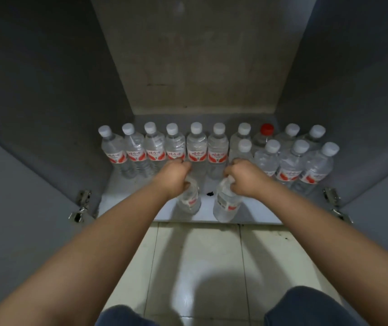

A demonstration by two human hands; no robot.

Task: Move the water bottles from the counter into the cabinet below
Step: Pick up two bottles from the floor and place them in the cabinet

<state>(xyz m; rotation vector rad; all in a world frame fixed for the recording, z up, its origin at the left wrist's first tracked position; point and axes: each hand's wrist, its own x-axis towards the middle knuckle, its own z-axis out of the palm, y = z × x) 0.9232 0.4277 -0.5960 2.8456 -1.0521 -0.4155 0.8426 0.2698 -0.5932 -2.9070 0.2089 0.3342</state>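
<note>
So I'm looking down into the open grey cabinet point(47, 95), both arms reaching in at the middle of the frame. My left hand point(173, 176) is curled round the neck of a clear plastic water bottle with a red label point(189, 200), which stands upright on the white cabinet floor point(131, 184) near the front edge. My right hand point(244, 177) grips the top of a second clear plastic bottle point(226, 202), tilted a bit, just beside the first. Behind them a back row of white-capped water bottles point(196, 144) runs across the frame, one red-capped bottle point(266, 135) among them toward the right, with a shorter second row of bottles point(291, 161) in front on the right. Pale floor tiles point(195, 267) fill the bottom.
</note>
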